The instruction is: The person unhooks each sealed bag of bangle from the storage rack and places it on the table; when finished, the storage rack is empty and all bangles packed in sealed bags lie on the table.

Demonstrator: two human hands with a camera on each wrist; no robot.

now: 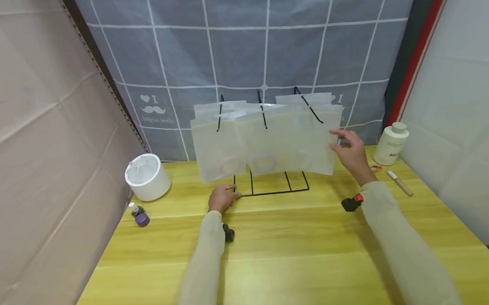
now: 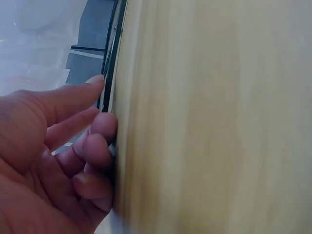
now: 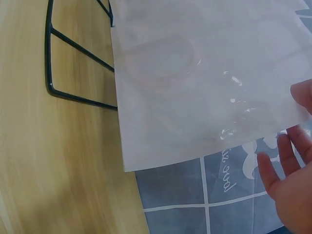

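A black wire rack [image 1: 271, 192] stands at the back of the yellow wooden table [image 1: 291, 251], with several translucent white bags [image 1: 264, 142] hung on its upright prongs. My left hand [image 1: 224, 197] lies on the table at the rack's front left corner. In the left wrist view its fingers [image 2: 97, 141] curl down onto the base wire [image 2: 114, 44]. My right hand [image 1: 348, 149] is raised at the right edge of the rightmost bag [image 3: 204, 83], fingers [image 3: 282, 161] straight and spread. Whether it touches the bag is unclear. The rack's base [image 3: 73, 95] shows below that bag.
A white round container [image 1: 147, 176] and a small purple-capped bottle [image 1: 140, 218] sit at the left. At the right stand a white bottle [image 1: 390, 144] and a thin wooden stick [image 1: 399, 182]. Grey gridded cloth [image 1: 264, 54] hangs behind; panels close both sides.
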